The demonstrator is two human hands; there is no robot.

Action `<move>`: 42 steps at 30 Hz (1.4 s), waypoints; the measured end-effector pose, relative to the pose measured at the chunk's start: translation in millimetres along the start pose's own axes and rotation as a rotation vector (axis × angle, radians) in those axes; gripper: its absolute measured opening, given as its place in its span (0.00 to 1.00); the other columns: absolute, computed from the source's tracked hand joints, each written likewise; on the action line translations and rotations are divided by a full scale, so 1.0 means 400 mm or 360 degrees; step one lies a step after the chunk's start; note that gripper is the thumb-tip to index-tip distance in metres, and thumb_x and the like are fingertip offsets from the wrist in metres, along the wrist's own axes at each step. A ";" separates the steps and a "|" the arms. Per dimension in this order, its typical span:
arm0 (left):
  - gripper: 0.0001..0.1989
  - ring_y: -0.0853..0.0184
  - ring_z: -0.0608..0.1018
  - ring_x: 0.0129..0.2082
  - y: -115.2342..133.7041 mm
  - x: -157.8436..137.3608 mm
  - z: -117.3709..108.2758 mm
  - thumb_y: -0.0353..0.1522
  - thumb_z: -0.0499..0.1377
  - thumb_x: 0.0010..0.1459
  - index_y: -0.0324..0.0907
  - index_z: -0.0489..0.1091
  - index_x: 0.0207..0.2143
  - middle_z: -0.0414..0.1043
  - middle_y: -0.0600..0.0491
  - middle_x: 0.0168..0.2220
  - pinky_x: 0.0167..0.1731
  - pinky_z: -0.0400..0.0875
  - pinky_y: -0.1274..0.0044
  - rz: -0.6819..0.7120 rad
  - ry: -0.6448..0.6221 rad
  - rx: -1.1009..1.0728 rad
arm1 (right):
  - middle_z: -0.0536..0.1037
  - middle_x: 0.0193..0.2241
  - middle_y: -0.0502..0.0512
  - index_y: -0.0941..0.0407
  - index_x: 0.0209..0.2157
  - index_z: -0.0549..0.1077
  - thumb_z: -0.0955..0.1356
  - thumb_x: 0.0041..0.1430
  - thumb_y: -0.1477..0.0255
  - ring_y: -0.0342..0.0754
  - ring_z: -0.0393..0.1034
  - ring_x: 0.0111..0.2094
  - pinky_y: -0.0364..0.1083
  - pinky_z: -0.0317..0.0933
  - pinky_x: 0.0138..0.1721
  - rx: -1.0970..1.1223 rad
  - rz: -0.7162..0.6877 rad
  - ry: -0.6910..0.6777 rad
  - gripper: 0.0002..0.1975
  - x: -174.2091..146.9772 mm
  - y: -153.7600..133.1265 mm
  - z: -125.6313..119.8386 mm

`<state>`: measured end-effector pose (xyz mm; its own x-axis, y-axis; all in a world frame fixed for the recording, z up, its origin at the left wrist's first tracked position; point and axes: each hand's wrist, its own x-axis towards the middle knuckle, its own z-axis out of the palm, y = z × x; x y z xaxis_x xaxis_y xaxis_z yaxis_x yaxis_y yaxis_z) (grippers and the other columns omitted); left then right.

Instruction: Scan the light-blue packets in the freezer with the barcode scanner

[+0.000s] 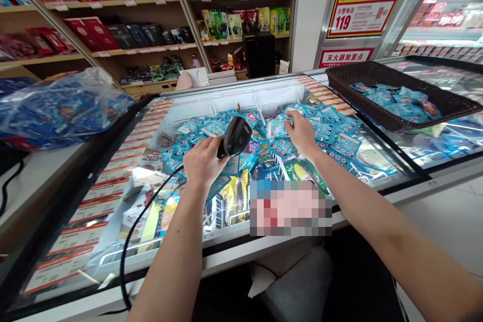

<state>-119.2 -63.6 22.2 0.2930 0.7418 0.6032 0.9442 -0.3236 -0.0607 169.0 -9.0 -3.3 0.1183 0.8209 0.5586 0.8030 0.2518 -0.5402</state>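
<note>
A black handheld barcode scanner [237,137] is wrapped in my left hand [206,161], its head tilted over the pile and its black cable [130,241] trailing down the left. Over to the right, my right hand [301,133] has thumb and fingers bent at the right edge of a small blue packet [276,129] with its barcode side up. I cannot tell whether that packet is lifted. Many more blue packets [345,145] are spread around both hands on the glass top of a chest freezer [222,272]. My wrists and forearms come in from below.
A dark brown basket [405,73] with blue packets stands at the right. At the left lies a clear plastic bag [64,105] of blue packages. Ice-cream packs [234,196] show under the glass. A blurred pink patch [290,207] lies near the front edge. Stocked shelves [124,50] stand behind.
</note>
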 end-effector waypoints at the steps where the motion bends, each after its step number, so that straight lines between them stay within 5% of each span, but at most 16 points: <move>1: 0.15 0.60 0.75 0.42 -0.001 -0.001 0.001 0.38 0.53 0.56 0.45 0.70 0.45 0.76 0.49 0.38 0.31 0.60 0.73 -0.0004 0.0008 0.0025 | 0.73 0.37 0.61 0.57 0.46 0.70 0.62 0.60 0.70 0.55 0.67 0.39 0.52 0.60 0.41 -0.0088 -0.0014 0.0004 0.14 -0.002 -0.002 -0.002; 7: 0.16 0.60 0.75 0.42 -0.014 -0.004 0.007 0.38 0.54 0.55 0.45 0.70 0.46 0.75 0.49 0.41 0.33 0.61 0.73 -0.0079 0.0052 0.0067 | 0.69 0.47 0.64 0.56 0.42 0.75 0.63 0.61 0.68 0.59 0.58 0.49 0.56 0.56 0.46 -0.0355 -0.0270 -0.0033 0.13 -0.015 -0.023 -0.018; 12: 0.16 0.60 0.75 0.41 -0.026 -0.009 0.005 0.38 0.54 0.55 0.45 0.70 0.45 0.76 0.49 0.39 0.32 0.61 0.74 -0.0130 0.0052 0.0105 | 0.73 0.46 0.55 0.50 0.40 0.77 0.64 0.61 0.60 0.57 0.60 0.49 0.57 0.50 0.49 -0.0321 -0.0636 -0.0400 0.13 -0.024 -0.038 -0.012; 19: 0.16 0.59 0.76 0.41 -0.046 0.003 -0.012 0.39 0.55 0.55 0.45 0.69 0.45 0.76 0.48 0.39 0.32 0.62 0.74 -0.0147 0.0034 0.0155 | 0.74 0.47 0.58 0.52 0.40 0.76 0.66 0.59 0.60 0.58 0.61 0.48 0.59 0.47 0.50 -0.0460 -0.0520 -0.0325 0.13 -0.022 -0.036 -0.009; 25: 0.16 0.58 0.76 0.40 -0.083 0.008 -0.037 0.40 0.54 0.55 0.45 0.70 0.43 0.76 0.48 0.39 0.30 0.61 0.73 -0.0132 0.0035 0.0223 | 0.75 0.47 0.55 0.52 0.42 0.75 0.63 0.62 0.64 0.55 0.61 0.51 0.58 0.44 0.55 -0.0322 -0.0695 -0.0344 0.13 -0.031 -0.062 -0.013; 32: 0.18 0.58 0.76 0.40 -0.153 -0.047 -0.036 0.40 0.56 0.51 0.44 0.69 0.44 0.75 0.48 0.38 0.30 0.61 0.74 -0.0348 0.0125 0.0158 | 0.77 0.43 0.52 0.49 0.43 0.76 0.62 0.63 0.66 0.51 0.64 0.49 0.56 0.49 0.54 -0.0086 -0.0780 -0.0576 0.12 -0.038 -0.093 0.000; 37: 0.18 0.58 0.76 0.40 -0.176 -0.049 -0.035 0.41 0.56 0.52 0.45 0.70 0.44 0.75 0.48 0.38 0.30 0.62 0.73 -0.0421 0.0144 0.0099 | 0.76 0.43 0.51 0.49 0.43 0.75 0.61 0.65 0.64 0.48 0.67 0.44 0.50 0.58 0.48 0.0072 -0.0816 -0.0967 0.14 -0.041 -0.139 0.012; 42: 0.19 0.57 0.75 0.41 -0.170 -0.051 -0.044 0.40 0.56 0.52 0.44 0.70 0.46 0.75 0.46 0.41 0.31 0.63 0.73 -0.0430 0.0142 0.0010 | 0.73 0.45 0.57 0.51 0.45 0.74 0.62 0.60 0.53 0.51 0.65 0.48 0.50 0.59 0.47 0.0006 -0.0878 -0.1024 0.20 -0.060 -0.222 0.046</move>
<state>-191.8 -67.1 28.0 0.0163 0.7461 0.6657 0.9873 -0.1173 0.1072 84.0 -41.9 19.6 -0.6463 0.7114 0.2761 0.6461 0.7027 -0.2980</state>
